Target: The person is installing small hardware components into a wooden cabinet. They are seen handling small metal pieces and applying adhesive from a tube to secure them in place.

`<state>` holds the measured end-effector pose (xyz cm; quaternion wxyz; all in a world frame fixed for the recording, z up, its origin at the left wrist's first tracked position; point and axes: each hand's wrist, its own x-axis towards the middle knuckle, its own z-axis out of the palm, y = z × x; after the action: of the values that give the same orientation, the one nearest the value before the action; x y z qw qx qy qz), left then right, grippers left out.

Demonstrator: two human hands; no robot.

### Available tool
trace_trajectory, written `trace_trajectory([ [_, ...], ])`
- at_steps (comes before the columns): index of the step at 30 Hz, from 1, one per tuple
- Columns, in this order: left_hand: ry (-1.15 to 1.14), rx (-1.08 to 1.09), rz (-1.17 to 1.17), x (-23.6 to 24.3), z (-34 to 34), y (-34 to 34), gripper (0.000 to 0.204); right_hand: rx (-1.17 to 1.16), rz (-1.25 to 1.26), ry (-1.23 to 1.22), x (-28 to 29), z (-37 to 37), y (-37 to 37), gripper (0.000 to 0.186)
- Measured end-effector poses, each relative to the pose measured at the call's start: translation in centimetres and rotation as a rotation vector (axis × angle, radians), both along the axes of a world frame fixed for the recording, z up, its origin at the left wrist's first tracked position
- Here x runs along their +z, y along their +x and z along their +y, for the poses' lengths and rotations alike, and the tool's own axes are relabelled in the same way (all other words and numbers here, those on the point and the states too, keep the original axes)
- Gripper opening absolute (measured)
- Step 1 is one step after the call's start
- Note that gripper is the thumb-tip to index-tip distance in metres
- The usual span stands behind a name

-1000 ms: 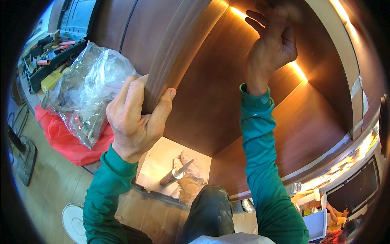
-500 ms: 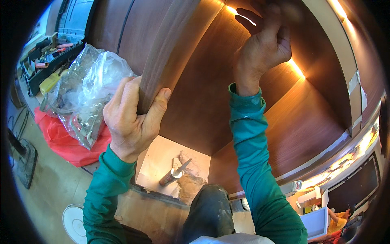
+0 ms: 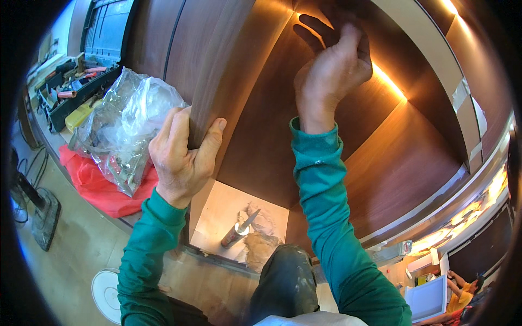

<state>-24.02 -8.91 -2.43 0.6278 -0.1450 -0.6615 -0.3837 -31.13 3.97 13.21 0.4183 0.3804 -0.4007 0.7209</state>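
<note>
My left hand (image 3: 182,152) grips the edge of an upright brown wood-grain board (image 3: 215,76), thumb on one side and fingers on the other. Up inside the cabinet (image 3: 261,146), my right hand (image 3: 333,65) is raised near a glowing light strip (image 3: 389,77), with some fingers spread and dark against the light; whether the fingertips touch anything I cannot make out. Below, a sealant cartridge with a pointed nozzle (image 3: 234,234) lies on a pale board (image 3: 209,221) among crumpled paper.
At left are an open toolbox (image 3: 82,92), clear plastic bags (image 3: 125,127), red fabric (image 3: 100,195), a metal stand (image 3: 44,214) and a white lid (image 3: 105,294). My knee (image 3: 283,280) is below; another person (image 3: 459,299) is at lower right beside a white bin (image 3: 426,300).
My right hand has moved leftward and a little down along the cabinet interior, fingers still spread. My left hand stays on the board's edge; the view has shifted slightly.
</note>
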Motion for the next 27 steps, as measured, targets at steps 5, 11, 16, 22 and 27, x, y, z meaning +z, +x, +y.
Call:
trace_trajectory([
  [5, 0.01, 0.02, -0.007, -0.1, 0.2, -0.2, 0.025, 0.632, -0.215, -0.11, -0.3, 1.0, 1.4, 0.023],
  [11, 0.023, 0.033, -0.061, -0.1, 0.1, 0.3, 0.024, 1.123, -0.285, -0.12, -0.1, 0.9, 2.1, 0.015],
  [16, 0.06, -0.013, -0.046, 0.3, 0.8, 0.3, 0.021, 1.365, -0.261, -0.139, -0.3, 1.2, 1.8, 0.014],
  [22, 0.057, 0.003, -0.045, 0.0, 0.5, 0.2, 0.017, 1.517, -0.256, -0.16, -0.2, 1.0, 2.0, 0.016],
  [27, 0.064, 0.0, -0.074, 0.4, 0.9, 0.4, 0.016, 1.619, -0.257, -0.188, 0.1, 1.0, 2.0, 0.015],
])
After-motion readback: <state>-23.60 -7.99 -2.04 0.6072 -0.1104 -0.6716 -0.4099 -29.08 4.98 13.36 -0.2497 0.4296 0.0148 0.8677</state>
